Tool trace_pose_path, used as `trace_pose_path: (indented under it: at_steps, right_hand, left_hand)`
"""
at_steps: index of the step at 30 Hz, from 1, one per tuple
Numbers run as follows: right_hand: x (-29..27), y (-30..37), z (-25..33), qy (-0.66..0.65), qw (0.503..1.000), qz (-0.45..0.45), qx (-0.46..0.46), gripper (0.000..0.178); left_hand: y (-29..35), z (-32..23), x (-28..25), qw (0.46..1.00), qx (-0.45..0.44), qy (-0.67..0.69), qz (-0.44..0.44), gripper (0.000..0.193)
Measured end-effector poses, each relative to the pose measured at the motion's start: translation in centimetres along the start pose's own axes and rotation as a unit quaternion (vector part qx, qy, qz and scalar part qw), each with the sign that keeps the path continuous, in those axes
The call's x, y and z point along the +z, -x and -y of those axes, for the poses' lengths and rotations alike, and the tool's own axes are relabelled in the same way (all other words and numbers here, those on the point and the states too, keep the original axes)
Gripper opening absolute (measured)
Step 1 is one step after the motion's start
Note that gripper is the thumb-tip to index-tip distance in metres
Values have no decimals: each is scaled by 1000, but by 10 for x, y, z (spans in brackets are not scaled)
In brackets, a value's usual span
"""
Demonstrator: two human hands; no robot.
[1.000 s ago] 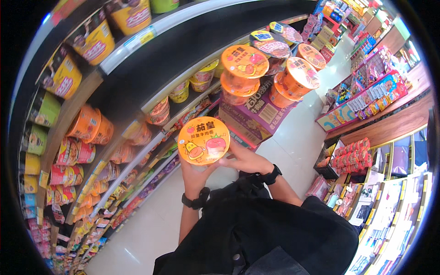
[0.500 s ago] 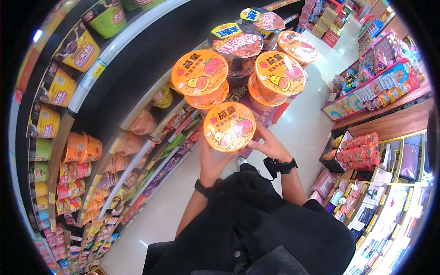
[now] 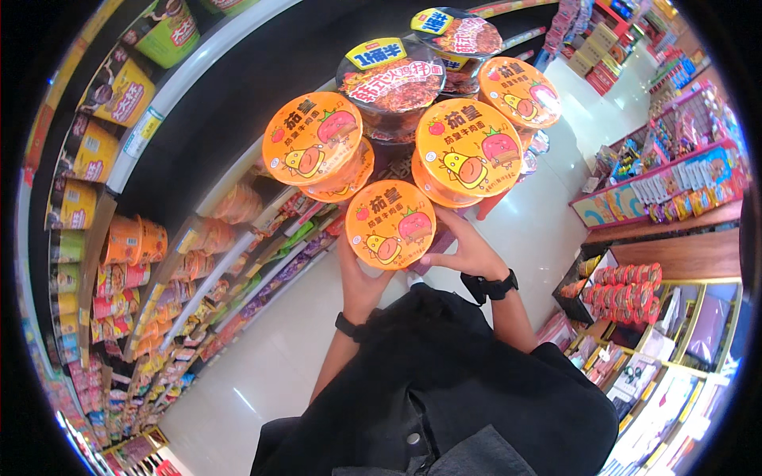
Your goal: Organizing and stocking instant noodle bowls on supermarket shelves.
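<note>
Between my two hands is an orange instant noodle cup (image 3: 391,224) with a cartoon-printed lid. My left hand (image 3: 361,279) wraps its left side, and my right hand (image 3: 470,252) grips its right side, thumb near the rim. Just beyond it stand stacked orange noodle cups, one stack at the left (image 3: 312,138) and one at the right (image 3: 468,152). Farther back are black-lidded noodle cups (image 3: 390,76) and another orange cup (image 3: 519,92). The underside of the held cup is hidden, so I cannot tell whether it rests on anything.
Store shelves (image 3: 147,147) packed with noodle cups and snacks run along my left. At right stand a snack bin (image 3: 659,182), a rack of red packaged goods (image 3: 623,293) and a shelf of boxed items. Pale tiled floor (image 3: 262,349) lies below.
The view has shifted slightly, and the stacked cups appear larger and closer. Both hands still hold the orange cup, which sits a little lower and left in the picture.
</note>
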State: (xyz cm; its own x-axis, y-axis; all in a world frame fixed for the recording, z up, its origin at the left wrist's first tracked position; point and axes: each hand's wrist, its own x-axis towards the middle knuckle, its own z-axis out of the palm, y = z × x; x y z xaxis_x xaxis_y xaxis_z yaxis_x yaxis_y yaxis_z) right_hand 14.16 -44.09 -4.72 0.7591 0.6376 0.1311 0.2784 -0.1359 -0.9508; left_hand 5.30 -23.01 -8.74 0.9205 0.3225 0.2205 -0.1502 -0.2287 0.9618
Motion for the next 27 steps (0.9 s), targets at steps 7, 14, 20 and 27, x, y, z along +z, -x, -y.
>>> trace_pose_path:
  at_steps: [7, 14, 20, 27]
  right_hand:
    - [-15, -3, 4, 18, 998, 51, 23, 92]
    - [-20, -6, 3, 6, 998, 63, 17, 82]
    - [-15, -4, -9, -19, 998, 55, 29, 74]
    - [-9, 1, -3, 16, 999, 36, 24, 60]
  left_hand:
    - [10, 2, 3, 999, -17, -27, -20, 94]
    - [9, 9, 3, 999, -23, -38, -7, 93]
    - [5, 10, 2, 999, -46, -19, 15, 90]
    - [0, 1, -1, 998, -25, -27, 54, 89]
